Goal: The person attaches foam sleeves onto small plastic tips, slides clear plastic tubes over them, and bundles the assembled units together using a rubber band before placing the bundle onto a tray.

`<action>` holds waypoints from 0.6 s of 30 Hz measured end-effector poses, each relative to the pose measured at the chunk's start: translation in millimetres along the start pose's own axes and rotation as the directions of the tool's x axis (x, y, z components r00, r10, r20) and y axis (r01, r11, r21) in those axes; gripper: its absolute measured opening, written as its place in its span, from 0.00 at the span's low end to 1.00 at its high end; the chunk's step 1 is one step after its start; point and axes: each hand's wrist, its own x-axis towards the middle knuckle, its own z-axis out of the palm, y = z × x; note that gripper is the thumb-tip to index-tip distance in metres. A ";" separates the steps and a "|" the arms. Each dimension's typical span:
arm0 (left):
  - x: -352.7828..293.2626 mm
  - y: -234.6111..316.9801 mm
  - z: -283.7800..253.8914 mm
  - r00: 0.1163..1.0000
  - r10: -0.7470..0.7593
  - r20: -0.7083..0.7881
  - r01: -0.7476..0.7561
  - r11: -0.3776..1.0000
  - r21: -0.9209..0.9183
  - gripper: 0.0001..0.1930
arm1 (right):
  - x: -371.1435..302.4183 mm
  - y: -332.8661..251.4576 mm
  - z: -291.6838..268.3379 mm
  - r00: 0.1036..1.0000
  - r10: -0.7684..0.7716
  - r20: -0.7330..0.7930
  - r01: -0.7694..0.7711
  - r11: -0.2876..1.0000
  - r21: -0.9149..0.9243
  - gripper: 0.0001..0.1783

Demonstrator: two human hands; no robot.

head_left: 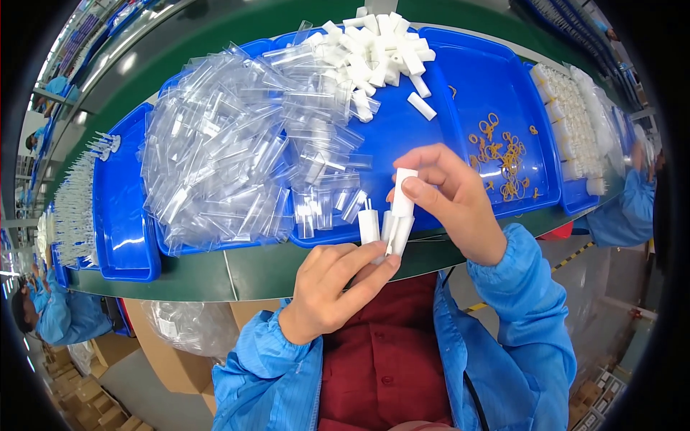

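Over the front edge of the bench, my right hand [456, 201] pinches a white rectangular block [404, 194] between thumb and fingers. The block stands upright, its lower end at a clear plastic sleeve [396, 230]; how far inside it sits, I cannot tell. My left hand [334, 284] is closed, its fingertips round the lower part of that sleeve. Beside it stands another white piece [368, 225] with thin prongs on top, close to the left fingers; what holds it is partly hidden.
Behind my hands, blue trays hold a heap of clear sleeves [215, 151], white blocks [384, 50] and yellowish rings [510, 161]. Thin white pronged parts [75, 201] stand at far left; packed white pieces [568, 122] at far right. Other people in blue sit at both sides.
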 end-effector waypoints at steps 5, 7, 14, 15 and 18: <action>2.2 4.7 -1.5 0.999 0.014 0.035 -0.015 0.999 0.030 0.17 | -5.6 5.9 2.7 0.974 -0.224 -0.026 0.218 0.963 -0.157 0.11; 3.3 6.1 -2.8 0.999 0.020 0.043 -0.022 0.998 0.056 0.16 | -6.2 8.4 5.2 0.972 -0.219 -0.084 0.205 0.967 -0.149 0.10; 1.9 0.4 -0.7 0.999 0.038 -0.002 -0.038 0.992 0.121 0.16 | -13.1 10.5 2.0 0.886 -0.444 0.134 0.450 0.751 -0.483 0.05; -1.3 -1.9 2.5 0.998 0.028 -0.053 -0.023 0.995 0.095 0.16 | -14.1 10.7 2.4 0.850 -0.496 0.177 0.510 0.692 -0.510 0.06; -5.5 -9.8 7.7 0.993 0.054 -0.102 -0.046 0.996 0.082 0.17 | -23.3 24.2 9.7 0.861 -0.495 0.120 0.497 0.767 -0.406 0.06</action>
